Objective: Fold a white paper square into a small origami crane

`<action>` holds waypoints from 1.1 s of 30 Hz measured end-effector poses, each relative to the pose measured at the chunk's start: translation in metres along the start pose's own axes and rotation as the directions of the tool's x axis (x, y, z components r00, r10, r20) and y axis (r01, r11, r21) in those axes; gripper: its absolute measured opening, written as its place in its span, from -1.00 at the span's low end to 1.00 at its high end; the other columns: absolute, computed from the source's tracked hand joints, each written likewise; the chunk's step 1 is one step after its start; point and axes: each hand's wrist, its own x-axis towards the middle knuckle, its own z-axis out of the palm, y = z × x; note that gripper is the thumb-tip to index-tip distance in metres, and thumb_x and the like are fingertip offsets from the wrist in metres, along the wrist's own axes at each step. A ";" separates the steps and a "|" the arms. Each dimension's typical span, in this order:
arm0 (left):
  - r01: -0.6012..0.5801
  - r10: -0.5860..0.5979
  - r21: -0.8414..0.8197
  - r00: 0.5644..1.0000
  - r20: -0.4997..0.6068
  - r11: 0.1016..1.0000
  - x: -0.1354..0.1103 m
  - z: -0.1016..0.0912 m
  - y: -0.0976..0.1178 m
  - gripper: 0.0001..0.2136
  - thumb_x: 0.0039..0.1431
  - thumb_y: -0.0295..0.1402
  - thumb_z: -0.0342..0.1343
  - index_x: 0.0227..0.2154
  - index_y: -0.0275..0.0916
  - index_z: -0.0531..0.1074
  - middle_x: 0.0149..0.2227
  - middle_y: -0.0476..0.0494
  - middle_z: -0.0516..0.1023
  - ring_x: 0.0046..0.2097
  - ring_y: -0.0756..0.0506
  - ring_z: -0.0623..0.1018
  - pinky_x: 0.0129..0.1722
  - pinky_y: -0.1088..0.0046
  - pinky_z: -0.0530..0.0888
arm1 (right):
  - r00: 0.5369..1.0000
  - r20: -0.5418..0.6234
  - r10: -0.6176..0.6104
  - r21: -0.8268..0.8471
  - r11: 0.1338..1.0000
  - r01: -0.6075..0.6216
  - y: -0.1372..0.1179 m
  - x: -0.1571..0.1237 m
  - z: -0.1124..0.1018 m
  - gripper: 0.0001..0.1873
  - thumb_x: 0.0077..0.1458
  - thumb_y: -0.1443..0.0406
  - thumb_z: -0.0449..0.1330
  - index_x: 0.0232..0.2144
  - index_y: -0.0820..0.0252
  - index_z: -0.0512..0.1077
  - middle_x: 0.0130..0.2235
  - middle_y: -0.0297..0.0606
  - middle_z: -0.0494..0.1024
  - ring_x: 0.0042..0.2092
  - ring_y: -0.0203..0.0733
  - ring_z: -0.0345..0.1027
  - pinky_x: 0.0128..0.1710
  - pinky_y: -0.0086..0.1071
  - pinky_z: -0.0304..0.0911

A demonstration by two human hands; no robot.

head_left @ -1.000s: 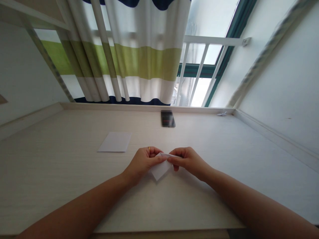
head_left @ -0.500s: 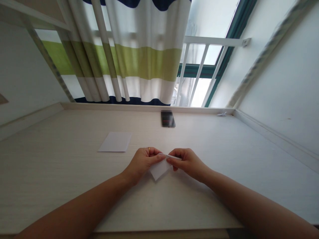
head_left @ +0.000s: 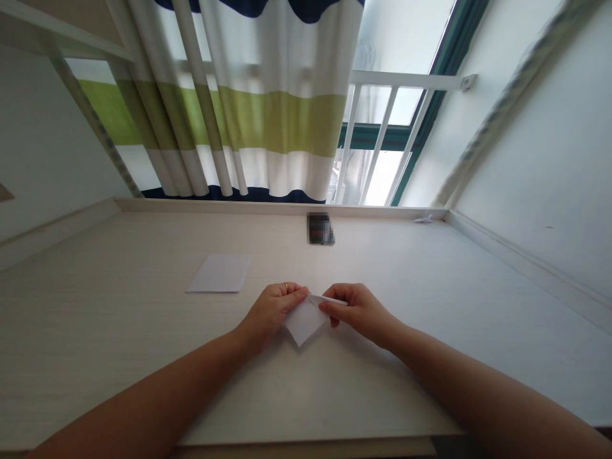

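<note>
A folded piece of white paper [head_left: 305,322] is held between both hands just above the pale table, one corner pointing down toward me. My left hand [head_left: 277,312], with a ring on one finger, pinches its left upper edge between thumb and fingers. On the other side, my right hand [head_left: 352,308] grips a narrow folded flap of the same paper, thumb on top. The fingers behind the paper are partly hidden.
A flat white square of paper [head_left: 218,273] lies left of my hands. At the back of the table [head_left: 119,331] sits a dark blurred object [head_left: 320,228]. A small white item [head_left: 423,218] rests in the far right corner. Behind hangs a striped curtain [head_left: 282,121] beside white railings [head_left: 380,140].
My left thumb has shifted slightly up and left along the paper, uncovering more of its upper part. The right hand keeps nearly the same grip.
</note>
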 end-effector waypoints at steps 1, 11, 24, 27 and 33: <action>0.001 -0.001 0.013 1.000 0.002 1.000 0.000 0.000 0.000 -0.71 -0.11 -0.14 0.11 -0.57 -0.32 0.34 -0.67 0.05 0.31 -0.63 0.10 0.24 -0.62 0.57 0.13 | 1.000 -0.001 0.001 -0.001 1.000 -0.001 0.000 0.000 0.000 -0.91 -0.13 0.34 0.13 -0.58 0.28 0.36 -0.67 -0.41 0.35 -0.58 -0.40 0.17 -0.52 -0.51 0.07; -0.023 0.022 0.071 1.000 0.015 0.997 -0.001 0.000 0.002 -0.77 -0.24 -0.26 0.22 -0.57 -0.31 0.35 -0.61 0.03 0.41 -0.57 0.07 0.33 -0.57 0.57 0.21 | 1.000 0.017 -0.005 -0.005 1.000 0.005 0.001 -0.001 0.001 -0.88 -0.12 0.31 0.15 -0.56 0.30 0.40 -0.67 -0.40 0.34 -0.58 -0.40 0.18 -0.54 -0.52 0.08; -0.091 0.093 0.082 0.995 -0.023 0.993 -0.003 0.003 0.003 -0.77 -0.18 -0.26 0.18 -0.51 -0.32 0.34 -0.59 0.05 0.37 -0.55 0.09 0.31 -0.55 0.59 0.21 | 0.994 -0.097 -0.053 0.130 0.989 0.065 0.001 0.000 0.001 -0.85 -0.19 0.27 0.22 -0.59 0.28 0.40 -0.68 -0.41 0.35 -0.59 -0.41 0.17 -0.55 -0.50 0.10; -0.092 0.093 0.062 0.996 -0.017 0.994 -0.004 0.003 0.003 -0.77 -0.17 -0.27 0.18 -0.51 -0.32 0.33 -0.60 0.05 0.37 -0.56 0.10 0.30 -0.55 0.60 0.20 | 0.992 -0.109 -0.060 0.147 0.986 0.076 0.002 0.000 0.001 -0.85 -0.19 0.27 0.22 -0.57 0.29 0.41 -0.68 -0.41 0.35 -0.59 -0.41 0.18 -0.54 -0.49 0.10; -0.114 0.115 0.053 0.993 -0.021 0.992 -0.004 0.003 0.003 -0.77 -0.18 -0.27 0.19 -0.51 -0.33 0.34 -0.60 0.04 0.39 -0.56 0.09 0.31 -0.55 0.59 0.20 | 0.992 -0.098 -0.085 0.153 0.983 0.099 0.004 0.000 0.001 -0.82 -0.18 0.24 0.22 -0.54 0.29 0.42 -0.65 -0.40 0.36 -0.58 -0.40 0.21 -0.53 -0.47 0.14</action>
